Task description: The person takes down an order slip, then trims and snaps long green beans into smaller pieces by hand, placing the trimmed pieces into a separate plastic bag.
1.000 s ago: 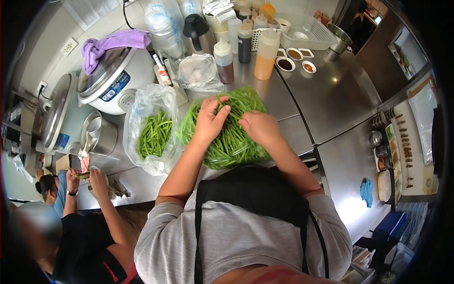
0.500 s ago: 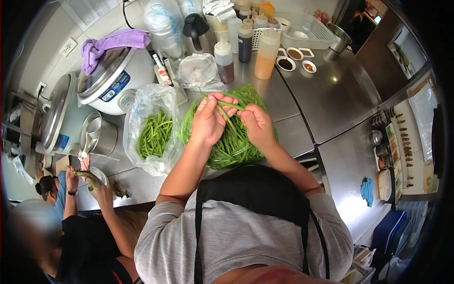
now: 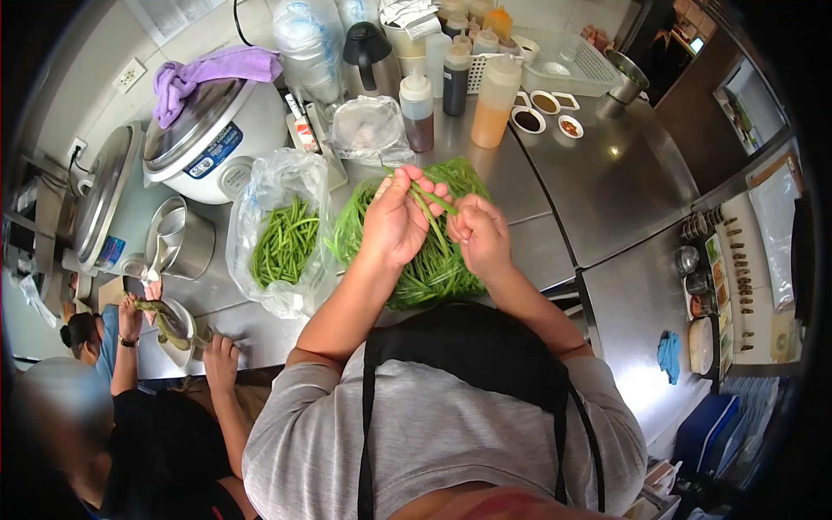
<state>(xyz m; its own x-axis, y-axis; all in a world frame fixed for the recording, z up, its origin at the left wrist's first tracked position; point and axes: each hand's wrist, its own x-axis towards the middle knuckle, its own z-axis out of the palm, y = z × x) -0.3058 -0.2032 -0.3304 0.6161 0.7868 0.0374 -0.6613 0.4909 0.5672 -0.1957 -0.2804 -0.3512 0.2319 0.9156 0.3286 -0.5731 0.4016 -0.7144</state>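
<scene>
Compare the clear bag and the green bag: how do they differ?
The clear bag is colourless; the green bag is tinted.
The clear bag holds shorter bean pieces; the green bag holds longer beans.
The green bag lies beneath both hands, left and right; the clear bag sits apart from them.
Both are open on the steel counter.

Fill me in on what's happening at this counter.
The person's left hand holds a few green beans, and the right hand is at the tip of one, above a green bag full of long beans. Beside it, an open clear bag holds shorter pieces. At the left, a co-worker's hand holds something long and brownish green by a white bowl.
</scene>
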